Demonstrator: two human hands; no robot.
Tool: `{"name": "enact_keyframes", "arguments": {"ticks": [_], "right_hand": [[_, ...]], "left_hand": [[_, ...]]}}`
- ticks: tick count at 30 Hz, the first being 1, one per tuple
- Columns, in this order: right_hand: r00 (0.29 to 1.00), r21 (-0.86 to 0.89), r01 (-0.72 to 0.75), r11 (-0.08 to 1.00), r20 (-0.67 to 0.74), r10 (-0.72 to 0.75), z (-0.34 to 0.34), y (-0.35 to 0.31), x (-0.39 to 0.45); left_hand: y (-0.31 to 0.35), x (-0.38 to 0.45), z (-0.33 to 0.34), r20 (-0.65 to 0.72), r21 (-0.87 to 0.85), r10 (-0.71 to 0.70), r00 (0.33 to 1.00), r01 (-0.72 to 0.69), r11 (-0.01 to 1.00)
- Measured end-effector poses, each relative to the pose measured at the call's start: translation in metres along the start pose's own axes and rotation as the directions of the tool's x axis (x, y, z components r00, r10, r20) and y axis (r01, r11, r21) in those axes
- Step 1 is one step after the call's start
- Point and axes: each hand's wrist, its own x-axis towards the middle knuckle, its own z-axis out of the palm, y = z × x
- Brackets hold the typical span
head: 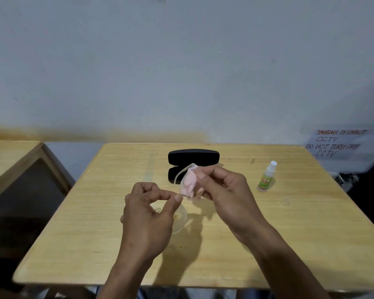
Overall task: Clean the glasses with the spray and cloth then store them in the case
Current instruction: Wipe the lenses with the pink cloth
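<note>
You have the glasses (181,203) up off the table, just below the middle of the frame: clear frames, one lens low by your left thumb, one temple arching up toward the case. Your left hand (148,214) pinches the frame, thumb and forefinger closed on it, the other fingers curled in. Your right hand (222,190) has the pink cloth (189,183) bunched between thumb and fingers, clamped over the upper lens, so the wiping step looks to be under way.

Behind the cloth, above centre, the black case (193,157) lies open on the table (95,234), lid tilted back and nothing visible inside it. The spray (267,178) stands upright at centre right, well apart from your hands, its cap on. That suggests spraying is done, though whether the lenses are wet is too fine to tell.

What is left, as I judge it: finish both lenses, fold the temples, lay the glasses in the case and close the lid.
</note>
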Motion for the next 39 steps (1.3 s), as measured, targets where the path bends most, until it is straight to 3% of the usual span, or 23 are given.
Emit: {"name": "enact_keyframes", "arguments": {"ticks": [4, 12, 15, 18, 21, 30, 33, 39], "right_hand": [[0.995, -0.130, 0.098, 0.987, -0.009, -0.100, -0.001, 0.005, -0.004], [0.982, -0.040, 0.132, 0.990, -0.130, -0.137, 0.004, 0.011, 0.005], [0.990, 0.036, 0.124, 0.992, -0.074, -0.121, -0.002, 0.012, 0.008], [0.991, -0.080, 0.135, 0.988, -0.001, -0.135, -0.011, 0.012, 0.009], [0.986, -0.143, 0.160, 0.977, -0.018, -0.164, -0.012, 0.013, 0.007], [0.945, -0.094, 0.215, 0.972, -0.233, -0.231, 0.010, 0.023, 0.003], [0.948, -0.053, 0.229, 0.972, -0.214, -0.235, 0.013, 0.025, 0.000], [0.983, 0.104, 0.115, 0.988, -0.153, -0.098, 0.004, 0.017, 0.002]], "left_hand": [[0.003, 0.001, -0.002, 0.009, -0.084, -0.021, 1.000, 0.022, 0.996], [0.005, 0.000, -0.001, 0.056, -0.182, -0.065, 0.996, 0.074, 0.980], [0.007, 0.001, -0.003, 0.058, -0.220, -0.086, 0.995, 0.097, 0.971], [0.007, 0.002, -0.005, 0.064, -0.245, -0.103, 0.993, 0.116, 0.963], [0.007, 0.002, -0.003, 0.059, -0.237, -0.096, 0.994, 0.107, 0.966], [0.011, 0.001, -0.001, 0.060, -0.255, -0.104, 0.993, 0.116, 0.960], [0.011, 0.001, -0.002, 0.056, -0.269, -0.116, 0.992, 0.127, 0.955], [0.010, 0.003, -0.005, 0.137, -0.223, -0.098, 0.986, 0.127, 0.966]]}}
